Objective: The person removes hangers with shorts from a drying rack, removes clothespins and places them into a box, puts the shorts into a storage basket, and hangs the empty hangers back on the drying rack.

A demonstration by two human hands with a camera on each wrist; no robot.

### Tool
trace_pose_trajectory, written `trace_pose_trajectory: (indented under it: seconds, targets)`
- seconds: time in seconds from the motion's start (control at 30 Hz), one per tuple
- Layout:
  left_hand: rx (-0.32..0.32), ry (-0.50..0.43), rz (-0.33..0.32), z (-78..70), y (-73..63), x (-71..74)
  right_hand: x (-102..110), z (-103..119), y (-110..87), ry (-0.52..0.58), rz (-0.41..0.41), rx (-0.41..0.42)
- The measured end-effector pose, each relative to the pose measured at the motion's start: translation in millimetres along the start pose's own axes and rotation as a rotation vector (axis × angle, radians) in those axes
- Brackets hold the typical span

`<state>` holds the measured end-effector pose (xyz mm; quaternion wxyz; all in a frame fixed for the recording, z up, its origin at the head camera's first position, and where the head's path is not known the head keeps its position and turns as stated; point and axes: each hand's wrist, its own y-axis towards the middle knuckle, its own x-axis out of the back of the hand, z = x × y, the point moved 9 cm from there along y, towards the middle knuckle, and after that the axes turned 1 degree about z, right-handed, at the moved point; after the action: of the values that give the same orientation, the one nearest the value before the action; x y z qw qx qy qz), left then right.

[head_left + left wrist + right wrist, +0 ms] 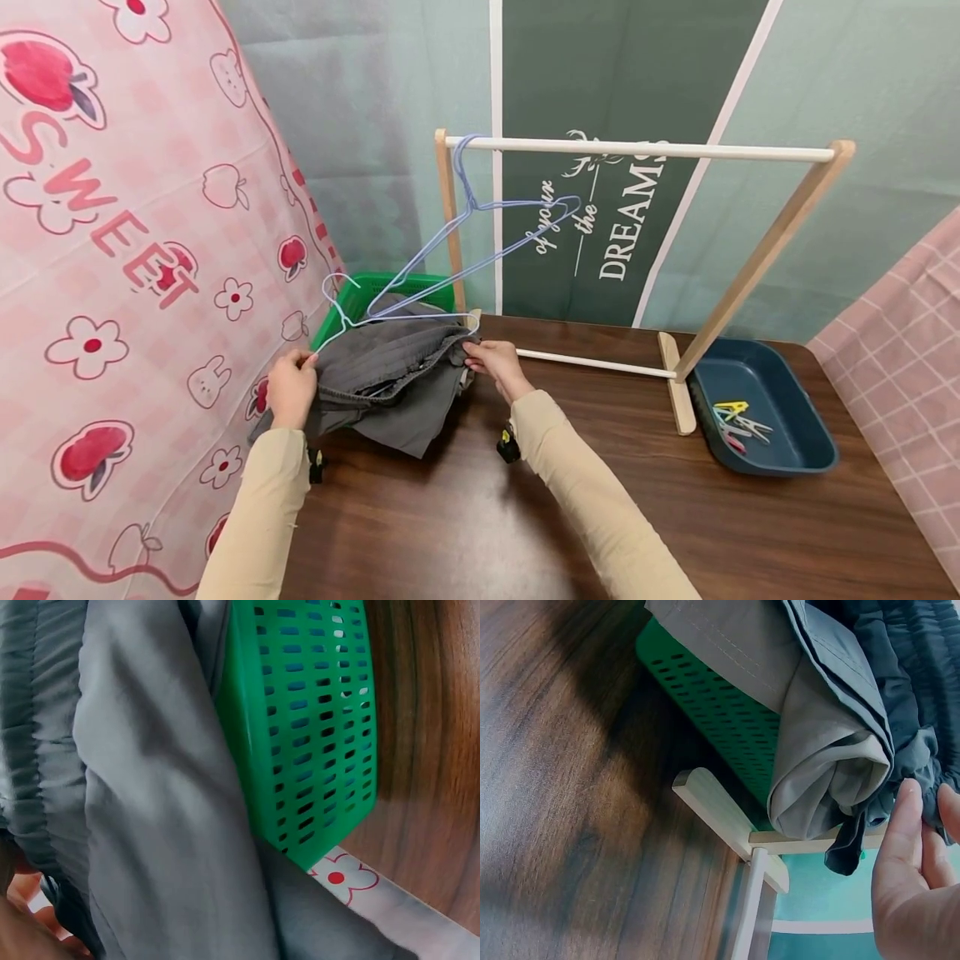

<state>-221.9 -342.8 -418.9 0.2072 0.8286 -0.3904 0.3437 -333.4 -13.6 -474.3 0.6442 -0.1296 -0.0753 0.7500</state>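
Note:
Grey elastic-waist pants [397, 358] spread between my two hands, bunched over a green basket [315, 735]. My left hand [292, 387] pinches the left end of the gathered waistband [52, 750], where one arm of a pale hanger [341, 321] comes down. At the other end, my right hand [915, 862] pinches the waistband between thumb and fingers, close to the hanger's right tip. The hanger's hook stands above the pants, and cloth covers its lower part. In the left wrist view, only part of my left hand [30, 922] shows at the lower left corner.
A wooden rack [750, 275] with a white top rail [637, 150] stands behind. Periwinkle hangers [468, 204] hang from the rail's left end, overlapping the pants in the head view. A blue bin [795, 417] with several clothespins [738, 425] sits at right on the wooden table [450, 533].

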Motion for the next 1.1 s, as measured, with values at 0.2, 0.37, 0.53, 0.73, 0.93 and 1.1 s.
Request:
trace_pose_trajectory:
  seconds: [0.2, 0.37, 0.53, 0.73, 0.93, 1.1]
  targets:
    - [0.040, -0.021, 0.042, 8.5, -1.1, -1.3, -5, 4, 6.4, -0.046, 0.024, 0.090]
    - [0.076, -0.032, 0.057, 14.0, -2.9, -0.4, -7, 11, 1.6, -0.058, 0.007, 0.069]
    - [0.105, -0.039, 0.029, 16.5, -3.1, 3.1, -13, 15, -3.0, -0.082, 0.030, 0.079]
    - [0.102, -0.056, -0.016, 15.9, 0.6, 9.0, -22, 19, -8.1, -0.151, 0.012, 0.138]
    - [0.080, -0.027, -0.003, 7.4, 0.4, 13.5, -25, 21, -11.9, -0.159, 0.007, 0.155]
    - [-0.023, 0.126, 0.002, -7.5, 1.7, 20.9, -26, 23, -12.9, -0.176, 0.014, 0.155]
